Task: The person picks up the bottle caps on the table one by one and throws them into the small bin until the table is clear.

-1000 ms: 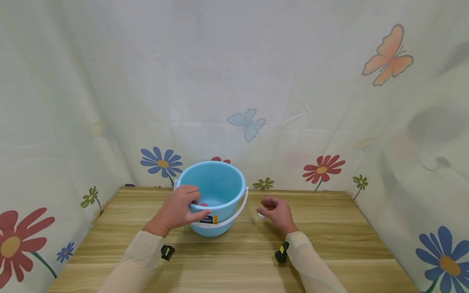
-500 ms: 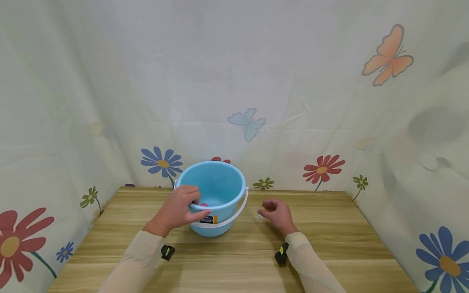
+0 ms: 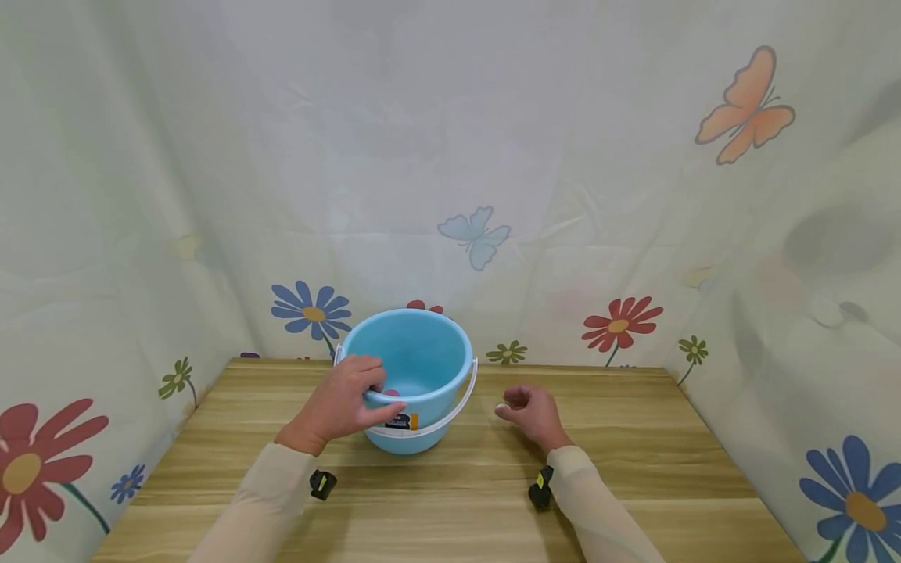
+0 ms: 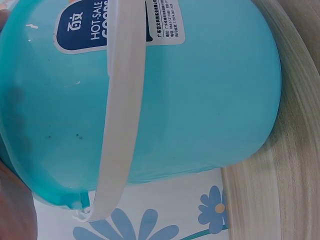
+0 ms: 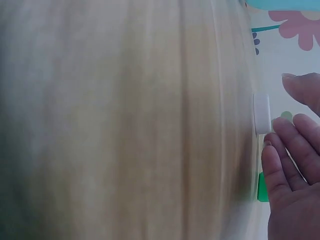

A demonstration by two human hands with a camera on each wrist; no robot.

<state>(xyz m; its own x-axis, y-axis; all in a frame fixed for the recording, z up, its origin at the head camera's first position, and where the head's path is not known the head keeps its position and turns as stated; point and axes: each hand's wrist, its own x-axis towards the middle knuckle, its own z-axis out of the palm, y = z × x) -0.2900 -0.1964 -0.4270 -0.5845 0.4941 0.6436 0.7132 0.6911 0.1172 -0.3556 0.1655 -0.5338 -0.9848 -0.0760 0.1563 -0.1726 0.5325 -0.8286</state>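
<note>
A light blue bucket (image 3: 431, 405) stands upright on the wooden table. My left hand (image 3: 341, 397) grips its near rim, fingers over the inside and thumb along the outer wall. The bucket's white handle (image 4: 122, 115) hangs down across the front. Inside, a small part of something pink (image 3: 391, 392) shows; the rest is hidden. To the right of the bucket, my right hand (image 3: 538, 416) is low over the table, thumb apart from its bent fingers. By those fingertips a small white piece (image 5: 262, 114) lies on the table, with nothing pinched. Contact with it cannot be told.
In the right wrist view a green piece (image 5: 263, 188) sits on the table, partly behind the fingers. A flowered curtain (image 3: 394, 156) surrounds the wooden table (image 3: 422, 508) at the back and sides. Black wrist devices (image 3: 322, 485) sit at both cuffs.
My right thumb and fingers have shifted slightly, and less of the white piece shows in the head view. The left hand and bucket have stayed put.
</note>
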